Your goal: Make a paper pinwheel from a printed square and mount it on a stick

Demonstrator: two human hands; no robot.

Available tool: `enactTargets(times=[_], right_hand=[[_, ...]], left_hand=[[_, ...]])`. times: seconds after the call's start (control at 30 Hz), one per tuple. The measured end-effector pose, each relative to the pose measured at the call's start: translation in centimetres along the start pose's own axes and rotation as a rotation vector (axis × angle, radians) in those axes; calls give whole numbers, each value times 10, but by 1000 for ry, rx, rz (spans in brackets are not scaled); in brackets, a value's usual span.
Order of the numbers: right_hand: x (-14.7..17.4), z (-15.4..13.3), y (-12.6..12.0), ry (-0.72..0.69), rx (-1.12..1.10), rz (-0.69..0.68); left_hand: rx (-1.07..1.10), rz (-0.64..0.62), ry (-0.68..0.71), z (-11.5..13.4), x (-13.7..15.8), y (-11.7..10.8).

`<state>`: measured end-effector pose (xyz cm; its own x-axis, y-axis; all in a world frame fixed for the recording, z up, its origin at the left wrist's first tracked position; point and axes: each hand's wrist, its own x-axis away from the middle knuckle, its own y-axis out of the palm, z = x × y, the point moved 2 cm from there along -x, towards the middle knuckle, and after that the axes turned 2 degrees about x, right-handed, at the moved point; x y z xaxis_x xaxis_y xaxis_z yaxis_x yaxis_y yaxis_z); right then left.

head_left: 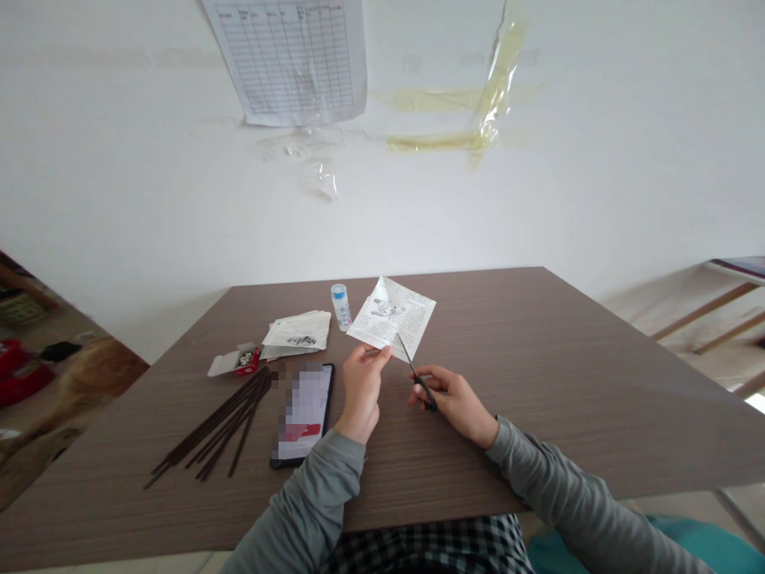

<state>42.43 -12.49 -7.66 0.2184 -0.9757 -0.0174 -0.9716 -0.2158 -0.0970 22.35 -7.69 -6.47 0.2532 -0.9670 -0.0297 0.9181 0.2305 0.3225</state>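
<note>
My left hand (363,387) pinches the lower edge of a square sheet of printed paper (412,315), which is tilted above the table with a small dark picture near its middle. In my right hand (457,400) is a pair of black-handled scissors (425,391), fingers closed round the handles. The blades reach up over the lower part of the sheet, to the right of my left thumb. Whether they have cut into the paper I cannot tell.
Left of my hands lie a phone (306,414), several thin dark brown sticks (218,422), a small open red-and-white box (246,360) and a stack of printed papers (297,332). A clear bottle with a blue cap (340,308) stands behind them on the brown table (538,359), near the wall.
</note>
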Motion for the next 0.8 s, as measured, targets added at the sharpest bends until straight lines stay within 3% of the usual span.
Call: enactTargets(times=[0.8], right_hand=[[0,-4,0,9,3,34]], left_hand=[[-24,-2,-43,5,5,4]])
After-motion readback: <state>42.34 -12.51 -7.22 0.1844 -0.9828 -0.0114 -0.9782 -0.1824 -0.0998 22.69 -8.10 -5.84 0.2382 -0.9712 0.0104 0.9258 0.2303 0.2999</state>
